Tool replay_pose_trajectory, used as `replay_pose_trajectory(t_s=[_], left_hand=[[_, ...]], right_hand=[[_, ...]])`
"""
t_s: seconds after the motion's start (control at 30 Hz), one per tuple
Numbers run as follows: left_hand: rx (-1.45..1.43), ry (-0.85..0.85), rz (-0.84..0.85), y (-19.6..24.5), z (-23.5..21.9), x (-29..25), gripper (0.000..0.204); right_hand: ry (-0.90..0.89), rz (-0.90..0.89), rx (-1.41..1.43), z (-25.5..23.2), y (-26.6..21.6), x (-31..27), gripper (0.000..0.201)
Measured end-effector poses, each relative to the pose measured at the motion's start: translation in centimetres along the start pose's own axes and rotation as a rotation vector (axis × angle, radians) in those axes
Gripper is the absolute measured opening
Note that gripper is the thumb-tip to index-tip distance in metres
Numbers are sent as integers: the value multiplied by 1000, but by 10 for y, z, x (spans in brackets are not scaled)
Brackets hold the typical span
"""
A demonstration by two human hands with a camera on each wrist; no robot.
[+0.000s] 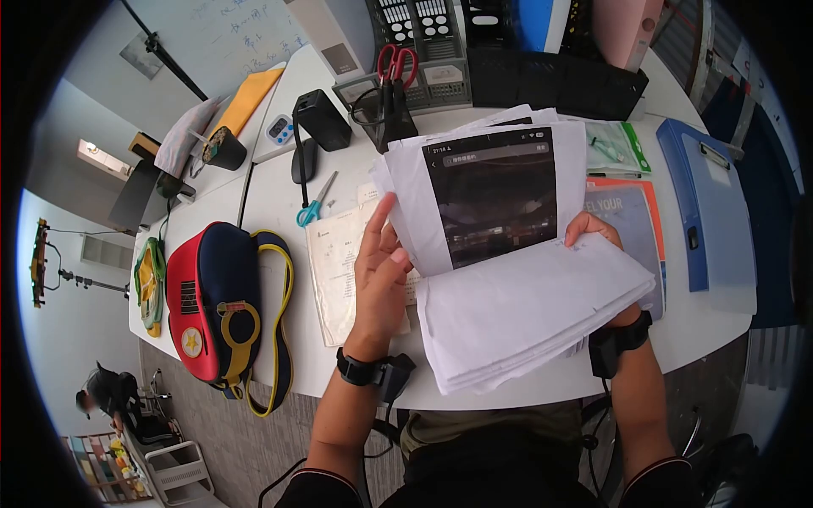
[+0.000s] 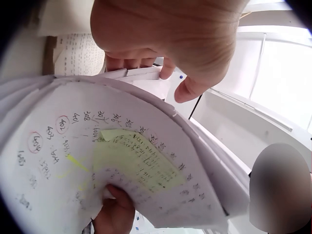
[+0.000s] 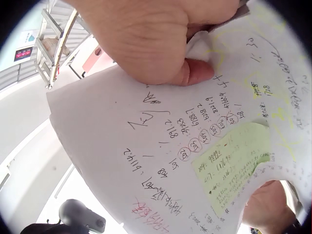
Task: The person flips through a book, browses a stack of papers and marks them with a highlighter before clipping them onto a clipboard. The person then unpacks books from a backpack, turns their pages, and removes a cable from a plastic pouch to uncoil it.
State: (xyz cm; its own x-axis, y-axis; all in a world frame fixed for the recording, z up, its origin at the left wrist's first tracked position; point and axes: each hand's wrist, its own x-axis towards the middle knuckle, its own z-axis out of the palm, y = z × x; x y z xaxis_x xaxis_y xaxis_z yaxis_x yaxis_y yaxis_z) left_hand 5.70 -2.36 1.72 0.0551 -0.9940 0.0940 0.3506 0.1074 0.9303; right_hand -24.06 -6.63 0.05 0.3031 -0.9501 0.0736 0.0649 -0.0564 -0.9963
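White table (image 1: 677, 347), paper stack (image 1: 525, 305) held above it.
Left to right: red-and-navy backpack (image 1: 216, 292) well left of the fingers of the left hand (image 1: 378, 288); teal scissors (image 1: 310, 212) up-left of them; printed booklet (image 1: 334, 271) just beside them. Left fingers extended, thumb apart, near the stack's left edge; contact cannot be told. Stack bends over right of these fingers, dark printed page (image 1: 495, 199) showing beyond the bend. Right hand (image 1: 595, 227) grips the stack's right side, thumb on a handwritten face. Blue file box (image 1: 711, 212) right of the right fingers.
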Motion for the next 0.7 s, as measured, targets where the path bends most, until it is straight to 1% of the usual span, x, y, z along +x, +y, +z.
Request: replay_pose_trajectory(t_s=[0.03, 0.07, 0.1, 0.13, 0.2, 0.23, 0.3, 0.33, 0.4, 0.47, 0.5, 0.53, 0.6, 0.63, 0.7], left_hand=[[0, 0, -1, -1, 1, 0, 77], [40, 4, 17, -2, 1, -2, 72], [79, 8, 34, -2, 2, -3, 67], [79, 9, 33, -3, 1, -4, 67], [113, 4, 42, -7, -1, -6, 51], [113, 5, 41, -7, -2, -7, 51], [96, -41, -17, -7, -4, -8, 35], [96, -40, -17, -5, -3, -8, 35], [-31, -40, -180, 1, -1, -7, 24], [-15, -45, -196, -1, -8, -7, 21], [1, -50, -210, -3, -11, -7, 19], [1, -50, -211, -7, -13, -6, 19], [41, -51, -163, -12, -17, -6, 19], [-150, 37, -173, -3, -3, -9, 21], [-139, 20, -185, -8, -9, -8, 21]], right_hand=[[-3, -24, 12, 0, 1, 0, 24], [-7, -49, 25, 0, 2, 0, 23], [-7, -48, 25, 1, 1, 0, 23], [3, -38, 48, 3, -1, -1, 24], [13, -27, 72, 5, -2, -1, 24], [19, -37, 75, 6, -2, -1, 24], [24, -46, 79, 5, -1, -1, 24], [12, -46, 79, 4, -1, -1, 23], [0, -44, 81, 6, -3, -2, 22], [77, -66, 51, 12, -9, -4, 22], [88, -51, 11, 7, 2, -4, 20], [88, -51, 11, 12, -1, -2, 20], [231, 20, 295, 27, -8, 3, 32], [161, 29, 336, 22, -6, 4, 49], [171, 18, 327, 23, -5, 4, 52]])
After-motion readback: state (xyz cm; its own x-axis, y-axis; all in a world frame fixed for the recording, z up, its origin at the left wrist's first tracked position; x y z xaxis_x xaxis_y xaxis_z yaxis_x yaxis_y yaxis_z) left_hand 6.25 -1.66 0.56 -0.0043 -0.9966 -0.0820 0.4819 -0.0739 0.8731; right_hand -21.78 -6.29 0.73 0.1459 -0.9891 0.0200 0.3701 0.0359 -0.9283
